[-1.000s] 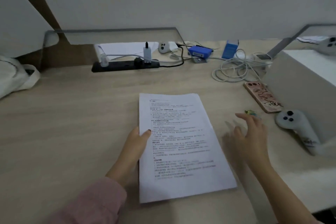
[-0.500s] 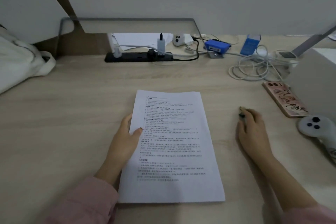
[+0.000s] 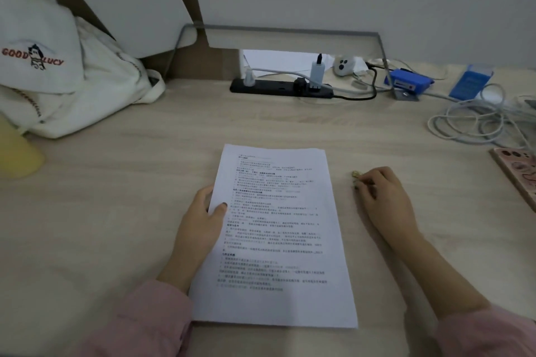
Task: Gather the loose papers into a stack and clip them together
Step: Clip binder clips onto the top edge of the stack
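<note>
A stack of white printed papers (image 3: 278, 240) lies squared up on the wooden desk (image 3: 116, 211) in front of me. My left hand (image 3: 200, 223) grips the stack's left edge, thumb on top of the sheet and fingers beneath. To the right of the stack, my right hand (image 3: 383, 197) rests on the desk with its fingers closed around a small yellowish clip (image 3: 356, 175), whose end pokes out past the fingertips. The clip is a hand's width away from the papers.
A white cloth bag (image 3: 58, 81) and a yellow object (image 3: 17, 151) sit at the left. Along the back are a black power strip (image 3: 281, 88), blue boxes (image 3: 409, 84) and coiled white cables (image 3: 475, 122). A phone in a pink case (image 3: 519, 174) lies at the right edge.
My right hand reached to the clip near the phone, closed on it and drew it left toward the papers. The view swung left. My left hand stayed on the stack's edge.
</note>
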`<state>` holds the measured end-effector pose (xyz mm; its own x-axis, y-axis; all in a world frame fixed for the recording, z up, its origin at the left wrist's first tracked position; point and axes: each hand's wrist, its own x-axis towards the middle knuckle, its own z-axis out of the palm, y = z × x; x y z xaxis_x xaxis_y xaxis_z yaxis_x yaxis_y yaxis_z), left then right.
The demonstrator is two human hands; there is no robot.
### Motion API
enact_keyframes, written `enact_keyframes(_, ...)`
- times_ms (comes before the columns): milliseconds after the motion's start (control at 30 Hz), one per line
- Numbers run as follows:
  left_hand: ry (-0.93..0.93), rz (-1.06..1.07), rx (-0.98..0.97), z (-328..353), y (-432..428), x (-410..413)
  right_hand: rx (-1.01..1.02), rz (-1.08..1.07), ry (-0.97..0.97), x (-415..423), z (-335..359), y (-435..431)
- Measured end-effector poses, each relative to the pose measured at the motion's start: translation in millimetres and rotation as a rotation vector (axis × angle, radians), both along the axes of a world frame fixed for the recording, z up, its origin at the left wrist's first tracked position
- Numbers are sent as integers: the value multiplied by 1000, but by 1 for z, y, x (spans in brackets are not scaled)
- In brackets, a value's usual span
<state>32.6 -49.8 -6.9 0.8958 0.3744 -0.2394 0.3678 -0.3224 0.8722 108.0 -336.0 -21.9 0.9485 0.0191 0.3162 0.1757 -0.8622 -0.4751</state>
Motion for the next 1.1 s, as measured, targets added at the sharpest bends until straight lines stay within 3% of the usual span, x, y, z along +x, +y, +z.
enact_keyframes(367, 56, -6, 237, 4, 26, -18, -100, -45, 35, 19, 14, 11)
enact_keyframes(467, -20, -25, 200, 13, 32, -14, 39, -69, -42, 19, 29, 18)
enact_keyframes(567, -143, -133, 149, 31, 28, -4, 284, -36, 13, 19, 50, 36)
enact_keyframes(767, -195, -349, 100, 47, 11, 21, 376, -68, 71, 28, 59, 52)
enact_keyframes(967, -196, -442, -7, 48, 5, 35, 831, 18, 389, 19, 74, 55)
enact_keyframes(1100, -176, -534, -20, 57, -12, 43, 910, 284, 659, 4, 84, 79)
